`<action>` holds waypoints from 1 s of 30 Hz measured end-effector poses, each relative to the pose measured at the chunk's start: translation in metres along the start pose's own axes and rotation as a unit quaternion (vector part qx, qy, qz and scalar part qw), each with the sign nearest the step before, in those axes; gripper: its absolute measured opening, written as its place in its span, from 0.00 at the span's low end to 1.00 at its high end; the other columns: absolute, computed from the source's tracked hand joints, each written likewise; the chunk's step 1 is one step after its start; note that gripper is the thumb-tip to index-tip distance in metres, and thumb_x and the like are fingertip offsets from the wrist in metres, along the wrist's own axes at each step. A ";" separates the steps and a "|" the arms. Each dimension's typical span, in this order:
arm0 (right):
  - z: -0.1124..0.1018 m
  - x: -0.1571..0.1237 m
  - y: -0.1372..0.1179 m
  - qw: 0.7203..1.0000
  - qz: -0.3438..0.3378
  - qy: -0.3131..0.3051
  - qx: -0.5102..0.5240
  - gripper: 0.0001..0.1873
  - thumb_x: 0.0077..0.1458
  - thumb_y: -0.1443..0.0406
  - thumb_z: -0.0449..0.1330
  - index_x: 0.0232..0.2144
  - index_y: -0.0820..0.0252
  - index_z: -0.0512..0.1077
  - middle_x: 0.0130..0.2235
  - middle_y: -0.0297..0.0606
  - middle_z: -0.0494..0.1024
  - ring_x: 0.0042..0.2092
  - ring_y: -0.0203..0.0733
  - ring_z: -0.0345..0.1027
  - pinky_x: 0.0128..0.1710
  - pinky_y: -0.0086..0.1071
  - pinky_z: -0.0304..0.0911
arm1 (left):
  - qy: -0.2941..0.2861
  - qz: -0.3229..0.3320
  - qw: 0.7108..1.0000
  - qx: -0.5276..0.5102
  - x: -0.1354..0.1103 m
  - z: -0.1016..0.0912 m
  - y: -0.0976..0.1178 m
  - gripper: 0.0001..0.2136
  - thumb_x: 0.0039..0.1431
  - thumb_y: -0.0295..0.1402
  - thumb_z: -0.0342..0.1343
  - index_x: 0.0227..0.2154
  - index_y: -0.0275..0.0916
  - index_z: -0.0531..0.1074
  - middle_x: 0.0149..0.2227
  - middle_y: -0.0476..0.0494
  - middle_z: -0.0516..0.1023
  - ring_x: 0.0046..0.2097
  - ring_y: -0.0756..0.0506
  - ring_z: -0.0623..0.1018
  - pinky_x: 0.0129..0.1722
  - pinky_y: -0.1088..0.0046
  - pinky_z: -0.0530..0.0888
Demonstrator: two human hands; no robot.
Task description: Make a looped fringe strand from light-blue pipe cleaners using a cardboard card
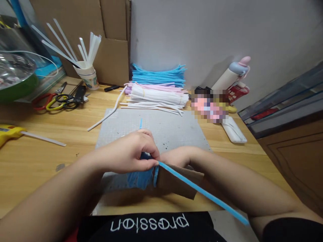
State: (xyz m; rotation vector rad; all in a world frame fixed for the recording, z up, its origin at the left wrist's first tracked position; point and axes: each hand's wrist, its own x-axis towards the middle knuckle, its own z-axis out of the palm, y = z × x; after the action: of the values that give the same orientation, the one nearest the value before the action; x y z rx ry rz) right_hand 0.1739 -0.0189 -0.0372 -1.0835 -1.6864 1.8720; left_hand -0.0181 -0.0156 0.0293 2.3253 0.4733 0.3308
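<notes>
My left hand (131,151) is closed in a pinch on a blue pipe cleaner (202,193) where it meets a strip of brown cardboard (176,183). Blue pipe cleaner is wound in several turns (140,178) round the cardboard's left end. The free end runs down to the right, toward my body. My right hand (178,157) lies behind the cardboard and grips it; its fingers are mostly hidden. Both hands hover over a grey cutting mat (166,129).
Stacks of blue (158,75), pink and white pipe cleaners (158,97) lie at the back of the wooden table. A cup of glue sticks (87,72), scissors (60,101) and a yellow glue gun (10,131) are at left. A white case (233,129) is at right.
</notes>
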 end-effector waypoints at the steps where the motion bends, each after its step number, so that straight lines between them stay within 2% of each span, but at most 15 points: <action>1: 0.000 0.002 -0.001 0.999 0.025 -0.046 -0.003 0.13 0.28 0.73 0.71 0.21 0.62 0.72 0.16 0.26 0.69 0.21 0.34 0.64 0.18 0.24 0.59 | -0.004 0.002 1.000 0.006 0.001 0.001 0.000 0.05 0.56 0.29 0.55 0.29 0.42 0.75 0.28 0.50 0.78 0.35 0.48 0.74 0.46 0.67 0.66; 3: 0.000 0.005 -0.006 0.983 0.099 -0.154 -0.007 0.12 0.30 0.72 0.70 0.22 0.61 0.72 0.18 0.27 0.70 0.23 0.35 0.65 0.19 0.24 0.60 | -0.013 0.006 1.000 0.018 0.002 0.003 0.001 0.05 0.56 0.28 0.55 0.29 0.41 0.75 0.27 0.51 0.78 0.34 0.48 0.73 0.47 0.67 0.65; 5: -0.001 0.005 -0.013 0.966 0.169 -0.193 0.001 0.11 0.32 0.69 0.70 0.21 0.62 0.71 0.19 0.28 0.71 0.23 0.34 0.65 0.19 0.24 0.60 | -0.008 0.000 0.999 0.036 0.003 0.004 0.000 0.05 0.55 0.27 0.54 0.28 0.40 0.75 0.26 0.51 0.77 0.33 0.48 0.73 0.47 0.67 0.65; 8: -0.007 0.003 -0.026 0.951 0.251 -0.174 0.040 0.10 0.39 0.63 0.66 0.21 0.62 0.69 0.19 0.28 0.69 0.20 0.29 0.59 0.16 0.22 0.55 | 0.025 -0.031 0.997 0.067 0.003 0.005 -0.004 0.06 0.54 0.28 0.54 0.27 0.40 0.75 0.25 0.50 0.77 0.34 0.47 0.73 0.43 0.68 0.65; 12: -0.023 0.003 -0.046 0.951 0.275 -0.135 0.043 0.08 0.47 0.63 0.57 0.21 0.61 0.63 0.16 0.23 0.57 0.15 0.25 0.45 0.12 0.20 0.38 | 0.040 -0.070 0.990 0.113 0.003 0.007 -0.010 0.07 0.54 0.29 0.53 0.27 0.41 0.77 0.25 0.49 0.77 0.34 0.46 0.72 0.40 0.68 0.66; 15: -0.028 0.001 -0.061 0.963 0.242 -0.119 0.002 0.09 0.50 0.65 0.52 0.20 0.61 0.59 0.17 0.23 0.54 0.16 0.25 0.41 0.14 0.21 0.35 | 0.040 -0.095 0.984 0.146 0.004 0.009 -0.012 0.08 0.55 0.30 0.53 0.25 0.40 0.76 0.22 0.48 0.75 0.34 0.46 0.72 0.40 0.68 0.66; 18: -0.019 -0.009 -0.075 0.973 0.163 -0.041 -0.159 0.07 0.49 0.67 0.51 0.21 0.61 0.62 0.19 0.26 0.57 0.19 0.27 0.47 0.18 0.23 0.41 | 0.059 -0.133 0.976 0.160 0.005 0.009 -0.014 0.09 0.55 0.32 0.52 0.25 0.39 0.76 0.22 0.47 0.75 0.33 0.45 0.73 0.41 0.67 0.66; 19: -0.013 -0.014 -0.078 0.962 0.129 -0.003 -0.239 0.07 0.49 0.68 0.52 0.21 0.61 0.63 0.20 0.27 0.59 0.21 0.28 0.50 0.20 0.24 0.44 | 0.071 -0.150 0.973 0.159 0.006 0.008 -0.014 0.09 0.55 0.32 0.52 0.25 0.39 0.77 0.23 0.47 0.76 0.33 0.45 0.73 0.40 0.68 0.66; 21: 0.001 -0.024 -0.082 0.922 0.065 0.075 -0.374 0.09 0.51 0.68 0.51 0.20 0.61 0.62 0.20 0.29 0.62 0.23 0.30 0.52 0.22 0.26 0.45 | 0.100 -0.189 0.967 0.141 0.006 0.007 -0.014 0.09 0.54 0.34 0.52 0.26 0.39 0.77 0.25 0.46 0.78 0.33 0.45 0.74 0.37 0.69 0.66; 23: 0.014 -0.032 -0.079 0.881 0.023 0.133 -0.453 0.11 0.54 0.66 0.51 0.21 0.60 0.61 0.21 0.29 0.63 0.24 0.31 0.53 0.24 0.28 0.43 | 0.129 -0.226 0.959 0.114 0.007 0.006 -0.013 0.09 0.54 0.35 0.53 0.26 0.39 0.77 0.27 0.47 0.79 0.32 0.46 0.74 0.33 0.71 0.66; 25: 0.023 -0.037 -0.070 0.853 -0.009 0.178 -0.490 0.10 0.56 0.66 0.51 0.23 0.60 0.61 0.22 0.30 0.64 0.24 0.31 0.53 0.25 0.29 0.43 | 0.157 -0.255 0.950 0.085 0.007 0.005 -0.011 0.09 0.53 0.34 0.53 0.26 0.40 0.77 0.26 0.48 0.78 0.30 0.47 0.74 0.30 0.72 0.65; 27: 0.029 -0.038 -0.058 0.840 -0.040 0.215 -0.496 0.09 0.57 0.66 0.50 0.24 0.60 0.61 0.23 0.31 0.65 0.25 0.32 0.54 0.26 0.29 0.44 | 0.189 -0.282 0.939 0.061 0.007 0.005 -0.009 0.09 0.52 0.35 0.53 0.26 0.39 0.77 0.24 0.49 0.77 0.27 0.48 0.73 0.27 0.74 0.64; 30: 0.031 -0.037 -0.039 0.852 -0.084 0.246 -0.454 0.11 0.60 0.66 0.49 0.26 0.60 0.62 0.25 0.32 0.67 0.28 0.33 0.58 0.28 0.29 0.47 | 0.241 -0.313 0.918 0.004 0.006 0.004 -0.008 0.10 0.52 0.38 0.54 0.26 0.39 0.77 0.21 0.50 0.75 0.22 0.51 0.69 0.21 0.77 0.62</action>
State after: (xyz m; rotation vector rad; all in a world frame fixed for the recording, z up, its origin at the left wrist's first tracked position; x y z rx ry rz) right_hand 0.1653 -0.0584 0.0098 -1.4949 -2.2425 0.5154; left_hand -0.0129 -0.0095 0.0213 1.9463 1.4159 0.5802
